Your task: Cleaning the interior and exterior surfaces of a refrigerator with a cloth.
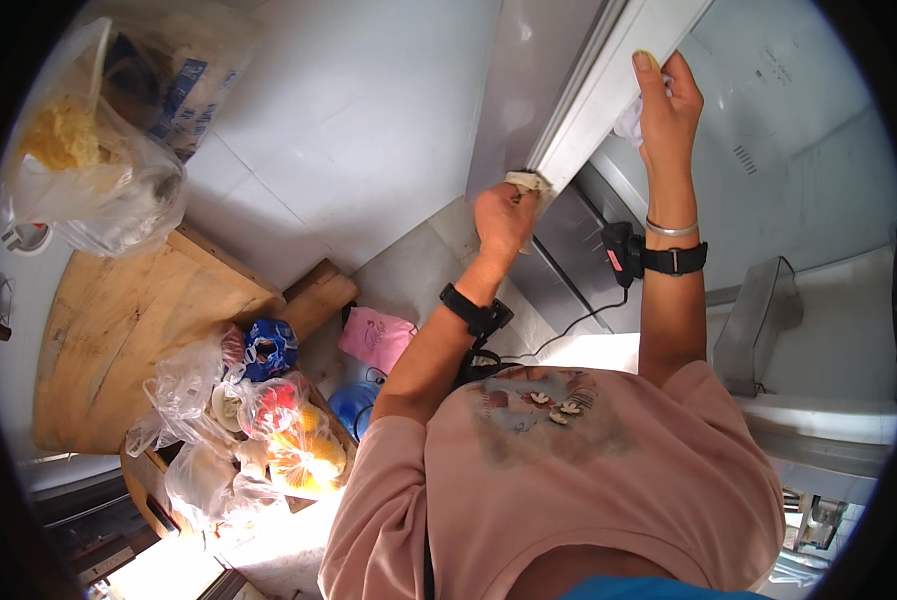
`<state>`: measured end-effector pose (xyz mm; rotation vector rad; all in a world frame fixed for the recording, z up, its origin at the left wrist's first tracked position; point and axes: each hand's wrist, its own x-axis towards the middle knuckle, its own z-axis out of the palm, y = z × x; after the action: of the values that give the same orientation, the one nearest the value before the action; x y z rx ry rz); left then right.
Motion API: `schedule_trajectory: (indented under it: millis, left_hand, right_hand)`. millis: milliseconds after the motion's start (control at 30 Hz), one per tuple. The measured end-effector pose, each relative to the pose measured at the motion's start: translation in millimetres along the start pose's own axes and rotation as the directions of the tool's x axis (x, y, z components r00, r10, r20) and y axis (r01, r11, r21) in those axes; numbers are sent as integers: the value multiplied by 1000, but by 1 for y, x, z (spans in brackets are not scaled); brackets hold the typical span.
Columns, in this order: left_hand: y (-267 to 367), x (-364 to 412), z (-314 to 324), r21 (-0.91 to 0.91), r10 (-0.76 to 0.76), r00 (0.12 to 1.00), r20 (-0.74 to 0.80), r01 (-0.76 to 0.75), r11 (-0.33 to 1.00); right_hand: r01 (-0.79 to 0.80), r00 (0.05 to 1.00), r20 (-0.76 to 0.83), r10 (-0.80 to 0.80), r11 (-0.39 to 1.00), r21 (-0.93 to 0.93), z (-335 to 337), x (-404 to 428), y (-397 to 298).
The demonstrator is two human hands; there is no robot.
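Observation:
A pale, soiled cloth (528, 182) is bunched in the fingers of my left hand (505, 217), pressed to the near lower corner of an open door (591, 97). The door has a white inner edge and a grey side, and looks like a refrigerator's. Higher along that edge, my right hand (670, 105) grips a crumpled white cloth (630, 124), thumb over the door's face and fingers behind it. What the fingers touch there is hidden. Both wrists wear black straps, and a small black device (621, 251) with a cable sits at the right wrist.
Clear plastic bags of oranges (306, 450) and other goods lie on a wooden surface at left, beside a wooden board (133, 337). Another bag (96, 165) hangs upper left. A pink bag (377, 337) and a blue water bottle (355, 405) stand low. A grey handle (760, 326) juts out right.

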<state>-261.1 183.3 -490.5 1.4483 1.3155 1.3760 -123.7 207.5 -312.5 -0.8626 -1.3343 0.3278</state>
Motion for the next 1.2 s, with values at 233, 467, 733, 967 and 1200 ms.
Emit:
schedule_trajectory:
  millis: [233, 467, 733, 967, 1200]
  left_hand:
    - [87, 18, -12, 83, 506, 848, -161, -499, 863]
    - [82, 24, -7, 214, 684, 682, -258, -650, 729]
    - [76, 31, -13, 247, 709, 655, -261, -665, 705]
    - [197, 79, -37, 390, 868, 411, -278, -778, 493]
    - [286, 118, -52, 510, 927, 244, -285, -780, 362]
  right_hand:
    - [-3, 1000, 5, 3, 999, 37, -2, -1, 3]
    - [-28, 998, 60, 25, 998, 53, 6, -2, -7]
    - [70, 996, 61, -67, 997, -39, 14, -2, -14]
    - [101, 993, 67, -98, 994, -30, 14, -1, -12]
    - [105, 993, 52, -102, 993, -56, 17, 1, -14]
